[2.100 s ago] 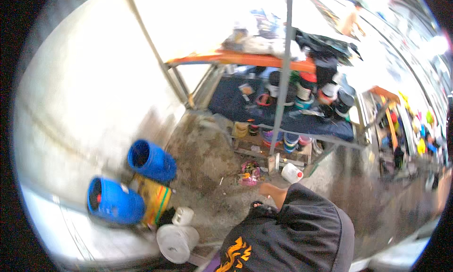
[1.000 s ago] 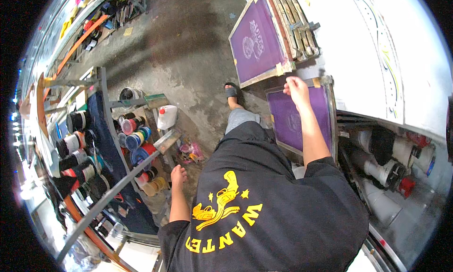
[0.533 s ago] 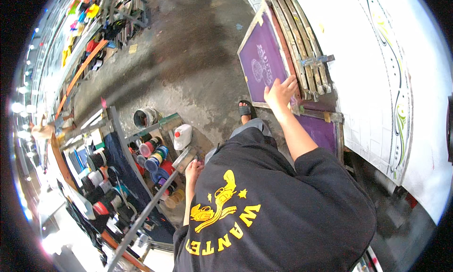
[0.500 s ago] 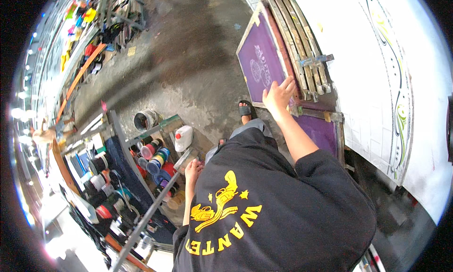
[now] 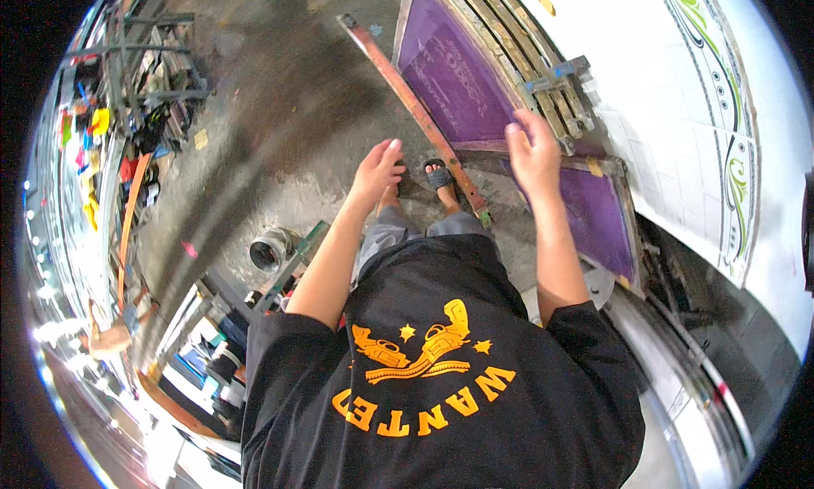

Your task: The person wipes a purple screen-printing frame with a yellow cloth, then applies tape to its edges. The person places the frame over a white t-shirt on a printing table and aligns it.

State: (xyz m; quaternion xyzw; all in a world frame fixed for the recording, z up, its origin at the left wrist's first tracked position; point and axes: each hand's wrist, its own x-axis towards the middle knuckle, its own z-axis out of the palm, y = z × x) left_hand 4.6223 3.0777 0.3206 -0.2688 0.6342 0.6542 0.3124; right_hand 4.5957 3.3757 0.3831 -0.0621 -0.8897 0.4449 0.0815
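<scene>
Reddish bar [image 5: 422,117] now apart from screen stack [image 5: 458,78]; left grip [image 5: 377,173] loosely curled, empty; right grip [image 5: 536,158] wide.

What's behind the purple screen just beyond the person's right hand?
More frames are stacked behind the purple screen; only their edges show. Past them is a white tiled surface. The frames' covered faces can't be seen.

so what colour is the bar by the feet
Mostly reddish-brown; the bar shows best in the head view.
</scene>
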